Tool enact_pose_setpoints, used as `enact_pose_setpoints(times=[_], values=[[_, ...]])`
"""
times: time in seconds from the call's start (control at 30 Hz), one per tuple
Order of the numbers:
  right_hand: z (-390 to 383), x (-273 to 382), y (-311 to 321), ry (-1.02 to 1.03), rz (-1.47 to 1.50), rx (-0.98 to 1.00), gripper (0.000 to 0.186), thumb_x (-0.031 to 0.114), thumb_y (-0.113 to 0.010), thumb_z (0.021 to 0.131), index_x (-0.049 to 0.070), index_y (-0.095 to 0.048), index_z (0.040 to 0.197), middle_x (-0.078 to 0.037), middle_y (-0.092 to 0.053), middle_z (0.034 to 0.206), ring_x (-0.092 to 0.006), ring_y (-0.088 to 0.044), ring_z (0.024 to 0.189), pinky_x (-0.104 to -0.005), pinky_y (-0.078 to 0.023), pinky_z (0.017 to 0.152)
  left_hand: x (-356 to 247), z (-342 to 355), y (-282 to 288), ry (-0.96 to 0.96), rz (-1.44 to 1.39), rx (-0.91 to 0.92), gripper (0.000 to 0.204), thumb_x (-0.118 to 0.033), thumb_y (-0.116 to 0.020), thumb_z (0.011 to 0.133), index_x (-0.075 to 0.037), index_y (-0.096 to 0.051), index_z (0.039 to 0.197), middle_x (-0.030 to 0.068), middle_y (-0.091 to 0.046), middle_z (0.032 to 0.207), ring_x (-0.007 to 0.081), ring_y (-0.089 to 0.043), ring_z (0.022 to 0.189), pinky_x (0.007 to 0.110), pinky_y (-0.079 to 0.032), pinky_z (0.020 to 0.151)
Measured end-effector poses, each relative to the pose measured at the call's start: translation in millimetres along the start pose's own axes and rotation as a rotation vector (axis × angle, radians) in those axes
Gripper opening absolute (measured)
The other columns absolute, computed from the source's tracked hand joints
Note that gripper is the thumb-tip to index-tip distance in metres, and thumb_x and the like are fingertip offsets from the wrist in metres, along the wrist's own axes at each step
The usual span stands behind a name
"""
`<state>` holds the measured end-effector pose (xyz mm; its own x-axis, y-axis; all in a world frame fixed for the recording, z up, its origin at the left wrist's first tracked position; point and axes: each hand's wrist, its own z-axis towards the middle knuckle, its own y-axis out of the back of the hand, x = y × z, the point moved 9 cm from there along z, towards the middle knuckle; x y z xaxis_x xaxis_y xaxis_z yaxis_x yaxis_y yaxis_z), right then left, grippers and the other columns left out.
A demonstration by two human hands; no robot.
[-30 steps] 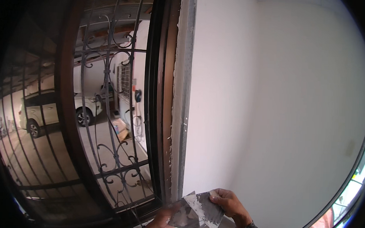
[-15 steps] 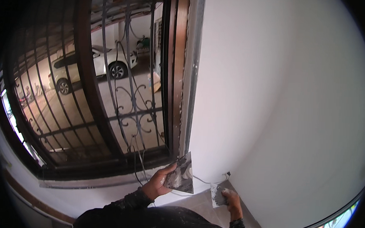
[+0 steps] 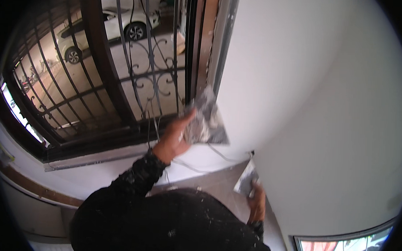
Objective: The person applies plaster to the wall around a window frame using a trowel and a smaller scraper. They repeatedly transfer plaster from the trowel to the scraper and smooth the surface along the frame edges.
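My left hand (image 3: 172, 138) is closed round the edge of a flat metal putty plate (image 3: 212, 128), thumb on its face. Grey and whitish putty is smeared over that face. The plate is tilted in front of the lower corner of the window frame (image 3: 205, 49). Lower and to the right, my right hand (image 3: 256, 204) grips a smaller putty scraper (image 3: 247, 179) with grey smears on its blade, held near the foot of the wall. Its handle is mostly hidden by the fingers, and slight blur softens both hands.
White walls (image 3: 275, 75) meet in a corner at the right. A barred window (image 3: 154, 74) fills the left, a parked car (image 3: 120, 25) beyond it. Loose cables (image 3: 194, 168) run below the sill to a wall outlet (image 3: 252, 153). A bright opening (image 3: 343, 250) lies lower right.
My left hand has risen with the putty plate, and my right hand has come up slightly with the scraper. The whole view has shifted, with the window now higher in the picture.
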<state>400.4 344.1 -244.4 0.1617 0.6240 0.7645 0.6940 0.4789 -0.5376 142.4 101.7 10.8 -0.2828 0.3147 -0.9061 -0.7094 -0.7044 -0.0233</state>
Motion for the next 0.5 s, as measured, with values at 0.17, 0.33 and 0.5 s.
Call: enact_pose_setpoints(times=[0.17, 0.33, 0.5], values=[[-65.2, 117.7, -150.3, 0.469, -0.331, 0.207, 0.031, 0.019, -0.069, 0.089, 0.0, -0.064, 0.112, -0.003, -0.066, 0.091, -0.0114, -0.061, 0.081, -0.0257, -0.049, 0.076, -2.6, 17.0, 10.6, 0.194, -0.621, -0.124, 0.054, -0.034, -0.064, 0.096, 0.001, -0.05, 0.135, 0.0125, -0.062, 0.126, 0.0211, -0.062, 0.113, 0.035, -0.051, 0.098], [-148.7, 150.0, -276.0, 1.115, -0.895, 0.238, 0.017, 0.005, -0.073, 0.086, 0.0, -0.065, 0.1, -0.008, -0.069, 0.082, -0.0156, -0.063, 0.066, -0.0267, -0.049, 0.06, -56.9, 8.4, 39.9, -0.558, 0.59, -0.137, 0.084, 0.004, -0.064, 0.081, -0.001, -0.02, 0.152, 0.0234, -0.061, 0.12, 0.0378, -0.061, 0.1, 0.045, -0.048, 0.089], [-185.3, 129.1, -364.3, 1.662, -1.236, 0.229, 0.027, 0.0, -0.079, 0.072, 0.004, -0.066, 0.096, -0.01, -0.069, 0.082, -0.0222, -0.064, 0.064, -0.0311, -0.049, 0.056, -55.9, -1.0, 56.1, -0.936, 0.72, -0.219, 0.074, -0.011, -0.058, 0.088, 0.002, -0.02, 0.15, 0.0256, -0.055, 0.127, 0.0363, -0.057, 0.108, 0.044, -0.045, 0.093]])
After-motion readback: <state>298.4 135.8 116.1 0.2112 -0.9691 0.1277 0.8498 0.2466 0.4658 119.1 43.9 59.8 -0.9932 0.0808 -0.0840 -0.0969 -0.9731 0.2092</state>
